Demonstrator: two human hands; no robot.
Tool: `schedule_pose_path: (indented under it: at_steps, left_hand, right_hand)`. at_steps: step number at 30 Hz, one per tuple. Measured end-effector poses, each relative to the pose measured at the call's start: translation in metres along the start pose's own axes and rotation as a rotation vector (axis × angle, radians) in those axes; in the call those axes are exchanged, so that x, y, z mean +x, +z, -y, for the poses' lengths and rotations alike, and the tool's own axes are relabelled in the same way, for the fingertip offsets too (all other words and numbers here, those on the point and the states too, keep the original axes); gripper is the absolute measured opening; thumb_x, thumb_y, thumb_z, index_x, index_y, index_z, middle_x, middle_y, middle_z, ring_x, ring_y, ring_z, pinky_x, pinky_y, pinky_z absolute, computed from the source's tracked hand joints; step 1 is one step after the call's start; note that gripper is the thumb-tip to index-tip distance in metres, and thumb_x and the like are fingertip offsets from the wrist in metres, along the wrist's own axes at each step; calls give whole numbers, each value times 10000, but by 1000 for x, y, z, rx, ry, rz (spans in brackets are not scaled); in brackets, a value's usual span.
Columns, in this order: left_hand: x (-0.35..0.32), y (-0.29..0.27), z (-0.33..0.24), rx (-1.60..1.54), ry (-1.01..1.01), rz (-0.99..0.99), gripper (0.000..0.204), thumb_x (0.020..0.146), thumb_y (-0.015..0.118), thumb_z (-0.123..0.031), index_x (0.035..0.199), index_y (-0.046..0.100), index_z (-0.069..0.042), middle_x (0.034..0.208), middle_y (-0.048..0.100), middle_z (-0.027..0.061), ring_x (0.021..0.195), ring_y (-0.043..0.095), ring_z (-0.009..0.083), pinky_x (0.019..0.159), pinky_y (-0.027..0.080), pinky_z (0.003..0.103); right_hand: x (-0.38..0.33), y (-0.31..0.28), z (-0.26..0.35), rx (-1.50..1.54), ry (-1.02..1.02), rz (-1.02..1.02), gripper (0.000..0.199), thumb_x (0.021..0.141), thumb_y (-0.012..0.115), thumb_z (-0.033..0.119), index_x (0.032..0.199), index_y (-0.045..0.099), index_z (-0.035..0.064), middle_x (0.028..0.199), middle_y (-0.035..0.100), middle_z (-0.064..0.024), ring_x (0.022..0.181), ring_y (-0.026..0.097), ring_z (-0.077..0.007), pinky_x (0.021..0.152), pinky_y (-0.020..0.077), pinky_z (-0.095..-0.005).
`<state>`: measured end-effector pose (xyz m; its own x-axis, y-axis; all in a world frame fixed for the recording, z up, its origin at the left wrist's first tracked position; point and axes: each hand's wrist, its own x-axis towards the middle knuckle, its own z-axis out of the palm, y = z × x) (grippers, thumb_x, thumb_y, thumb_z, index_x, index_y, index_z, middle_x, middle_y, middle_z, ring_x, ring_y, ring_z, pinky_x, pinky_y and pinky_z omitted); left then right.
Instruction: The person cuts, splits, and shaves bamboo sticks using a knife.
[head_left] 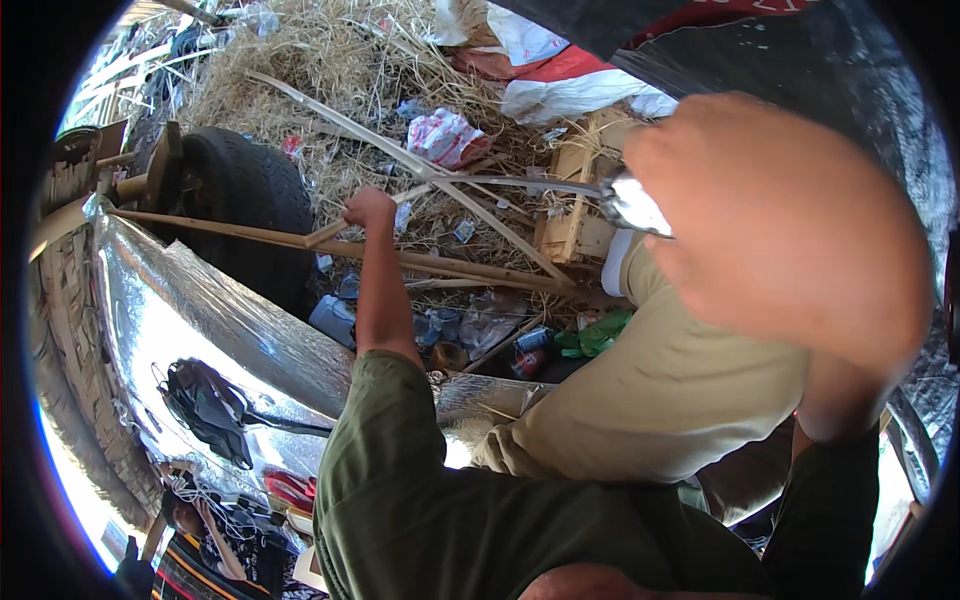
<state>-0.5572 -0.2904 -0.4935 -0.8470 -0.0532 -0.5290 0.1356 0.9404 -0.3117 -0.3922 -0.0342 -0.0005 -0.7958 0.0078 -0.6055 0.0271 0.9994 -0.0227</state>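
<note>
My left hand (372, 208) is closed around a thin wooden stick (328, 234), whose lower end shows left of the fist. Close on the right, my large, blurred right hand (770, 220) grips a knife with a silvery handle (638, 203). Its long, narrow blade (530, 183), seen nearly edge-on, points left toward the stick's far end. Whether blade and stick touch, I cannot tell. A long pale wooden strip (340, 118) runs slantwise beyond my left hand and crosses the line of the blade.
Wooden poles (440, 262) lie below my left hand, by a black tyre (250, 195). Straw (300, 60) and litter cover the ground. A wooden block (568, 190) sits near my khaki-covered leg (650, 370). A black backpack (205, 405) rests on silver sheeting (230, 300); another person (215, 535) is lower left.
</note>
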Motion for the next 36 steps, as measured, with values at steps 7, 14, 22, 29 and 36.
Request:
schedule_pose_path:
  at_steps: [7, 14, 22, 29, 36]
  left_hand:
    - [33, 26, 62, 91, 139, 326, 457, 826, 730, -301, 1234, 668, -105, 1330, 615, 128, 1256, 570, 321, 984, 493, 484]
    - [0, 45, 57, 403, 582, 66, 213, 884, 640, -225, 1025, 759, -119, 1048, 730, 103, 930, 716, 311, 763, 584, 447]
    - [-29, 30, 51, 246, 701, -26, 238, 867, 606, -261, 968, 737, -90, 996, 715, 147, 923, 706, 325, 805, 564, 460]
    - [-46, 29, 70, 385, 711, -190, 176, 858, 601, -196, 899, 744, -101, 919, 733, 108, 849, 725, 278, 728, 566, 447]
    - [-53, 30, 49, 403, 716, -110, 147, 841, 668, -148, 947, 768, -127, 968, 739, 84, 1023, 698, 276, 852, 522, 457]
  right_hand:
    - [3, -5, 5, 89, -64, -122, 150, 729, 646, 112, 818, 705, 7, 826, 682, -177, 780, 657, -328, 680, 520, -427]
    - [11, -16, 6, 43, 31, 191, 187, 719, 584, 78, 789, 748, 21, 782, 703, -166, 688, 668, -318, 627, 531, -445]
    - [12, 5, -16, 2, 43, 216, 225, 749, 569, 117, 832, 751, 12, 815, 723, -145, 718, 689, -284, 629, 538, -417]
    - [-9, 13, -16, 47, 85, 150, 199, 748, 568, 117, 749, 738, 16, 758, 717, -133, 685, 690, -260, 599, 533, -390]
    - [-32, 37, -22, 102, 171, 219, 182, 700, 579, 74, 738, 717, -38, 728, 699, -180, 650, 683, -296, 583, 527, -412]
